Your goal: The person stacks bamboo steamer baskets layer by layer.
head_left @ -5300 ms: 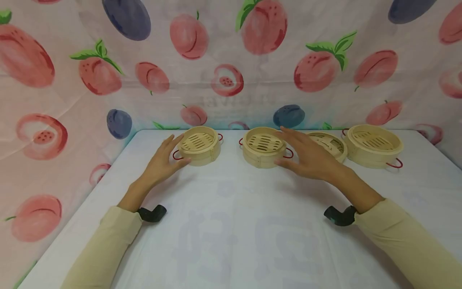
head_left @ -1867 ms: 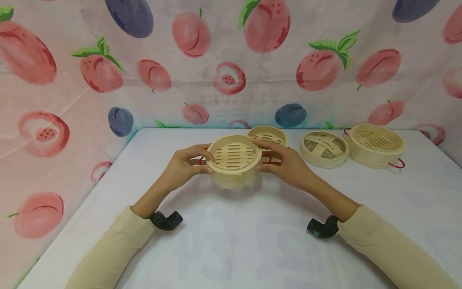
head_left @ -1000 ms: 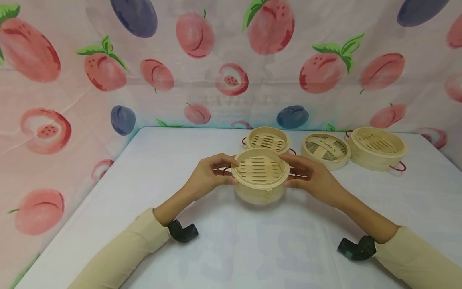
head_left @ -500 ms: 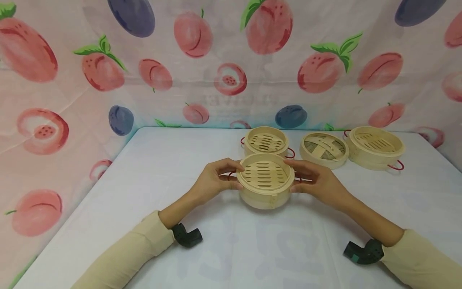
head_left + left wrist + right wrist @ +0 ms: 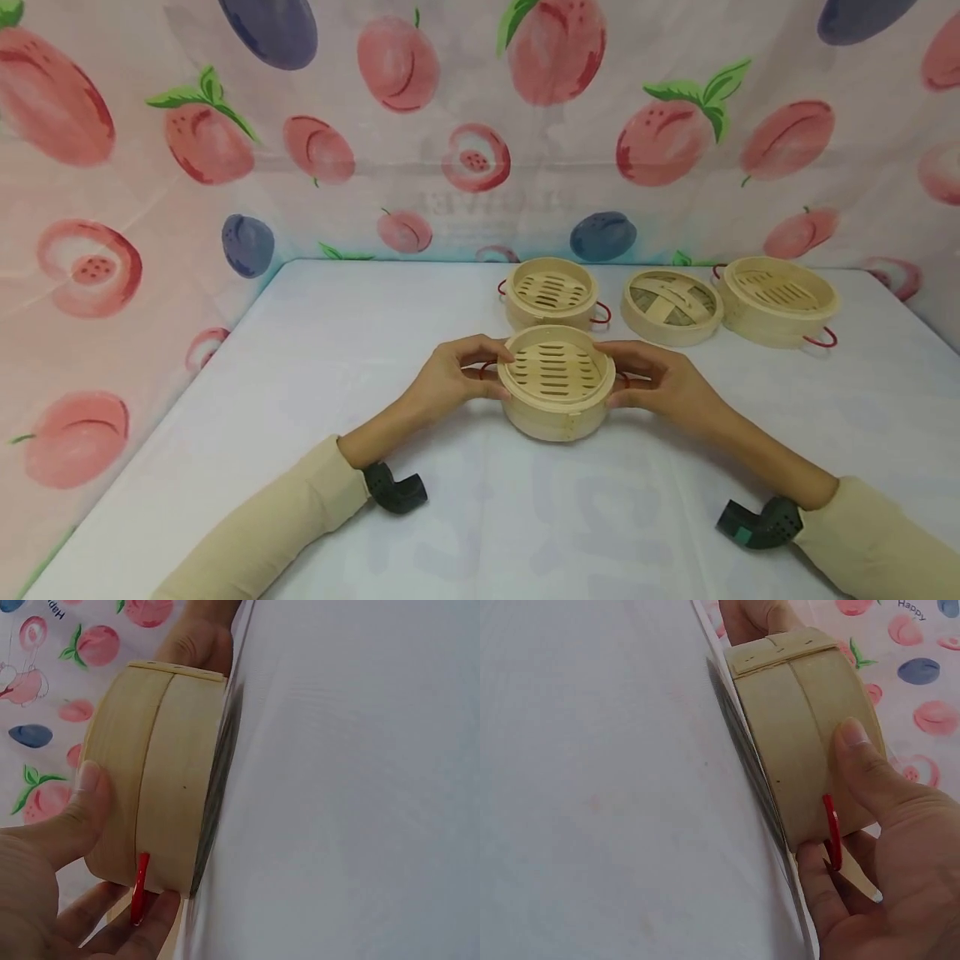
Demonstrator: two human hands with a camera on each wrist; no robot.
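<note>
One bamboo steamer (image 5: 555,422), slotted rack (image 5: 555,371) inside, was gripped between left hand (image 5: 453,375) and right hand (image 5: 671,379). Two more were counted, also slotted: rear steamer (image 5: 536,316) beyond both hands; end steamer (image 5: 761,323), beside one woven lid (image 5: 672,307), past the right.

Left forearm (image 5: 378,437) and right forearm (image 5: 780,460) extend forward and converge. Left hand (image 5: 452,375) and right hand (image 5: 671,379) face each other, apart, roughly level, both in a grip. Left thumb (image 5: 82,814) stands opposite its bent fingers (image 5: 152,930); right thumb (image 5: 866,765) likewise opposes the fingers (image 5: 821,892) of that side. In the head view both thumbs lie nearer the body than the fingers.
</note>
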